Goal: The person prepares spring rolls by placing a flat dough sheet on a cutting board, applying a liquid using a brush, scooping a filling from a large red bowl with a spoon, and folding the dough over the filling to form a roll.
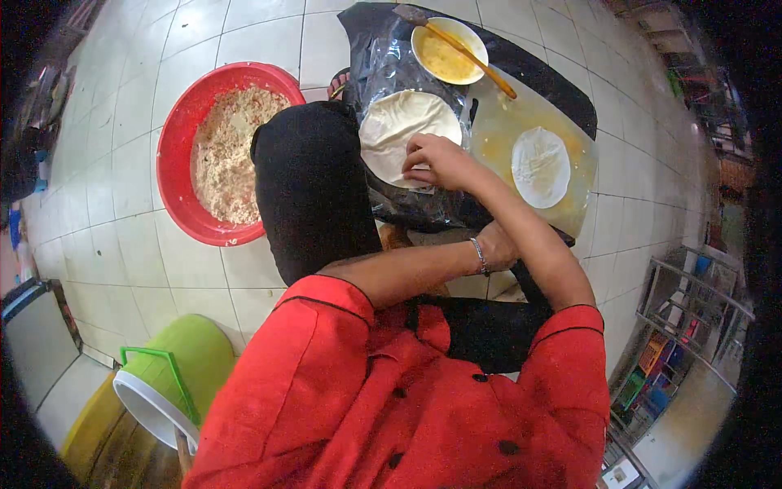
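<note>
A stack of round, pale dough sheets [391, 122] lies on black plastic in front of me. My right hand [440, 163] reaches over its right edge, fingers curled and pinching at the rim of the top sheet. My left hand [497, 247], with a bracelet at the wrist, rests beneath my right forearm, which hides its fingers. To the right, a single thin round dough sheet [541, 167] lies flat on a yellowish translucent board [497, 134]. Beyond the stack stands a white bowl [417, 50] of yellow liquid, with a wooden-handled brush [464, 50] laid across its rim.
A red basin [169, 155] of crumbly beige mixture stands on the tiled floor left of my knee. Lower left, a green bucket [183, 346] lies tipped on its side. A metal rack [684, 301] with colourful items stands far right. Black plastic sheeting [371, 28] spreads beneath the bowl.
</note>
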{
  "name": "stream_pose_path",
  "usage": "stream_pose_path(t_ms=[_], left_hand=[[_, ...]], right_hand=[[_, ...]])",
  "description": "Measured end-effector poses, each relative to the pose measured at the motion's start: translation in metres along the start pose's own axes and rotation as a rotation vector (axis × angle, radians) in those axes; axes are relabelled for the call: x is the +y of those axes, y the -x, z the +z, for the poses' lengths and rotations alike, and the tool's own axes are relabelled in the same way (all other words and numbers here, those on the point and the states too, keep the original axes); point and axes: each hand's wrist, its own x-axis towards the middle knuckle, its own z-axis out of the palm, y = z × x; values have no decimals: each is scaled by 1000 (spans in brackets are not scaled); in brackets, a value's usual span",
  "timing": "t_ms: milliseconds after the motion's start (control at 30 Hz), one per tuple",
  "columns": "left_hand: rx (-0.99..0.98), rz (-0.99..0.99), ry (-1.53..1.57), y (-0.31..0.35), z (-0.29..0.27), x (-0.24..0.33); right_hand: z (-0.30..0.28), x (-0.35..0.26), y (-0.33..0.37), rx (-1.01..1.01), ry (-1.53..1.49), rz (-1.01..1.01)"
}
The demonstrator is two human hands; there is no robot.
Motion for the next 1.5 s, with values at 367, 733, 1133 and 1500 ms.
stream_pose_path(t_ms=[367,733,1133,1500], left_hand=[[9,-5,152,3,-15,2],[15,-37,212,3,-9,3],[-83,-38,43,5,-3,3],[44,-98,205,10,6,0]], right_hand=[[0,2,0,-17,-7,8],[0,0,-1,-28,-38,44],[-2,-11,2,-18,17,62],[5,-17,3,37,122,62]])
